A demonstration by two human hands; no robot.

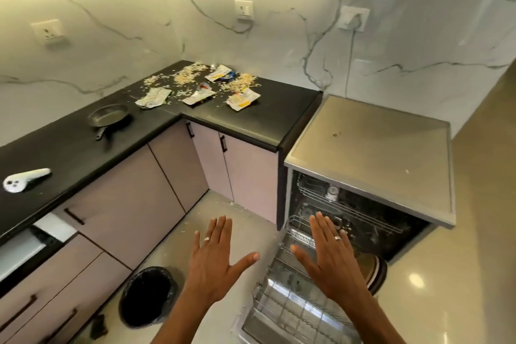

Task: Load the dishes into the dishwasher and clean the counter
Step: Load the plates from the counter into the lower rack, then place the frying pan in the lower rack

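The dishwasher [371,153] stands open at the right, its lower wire rack [290,299] pulled out over the lowered door. A striped dish [375,271] sits in the rack's right side, partly hidden by my right hand. My left hand [215,262] and my right hand [332,257] are both held out flat in the air, fingers spread, holding nothing. The right hand hovers over the rack. A black frying pan [107,117] lies on the black counter [69,148]. Torn packets [195,95] and scattered crumbs [184,75] cover the counter's far corner.
A black-lined bin [146,296] stands on the floor by the lower cabinets. A white handheld device [23,180] lies on the counter at the left. Crumbs dot the floor near the corner cabinet. Wall sockets sit on the marble backsplash.
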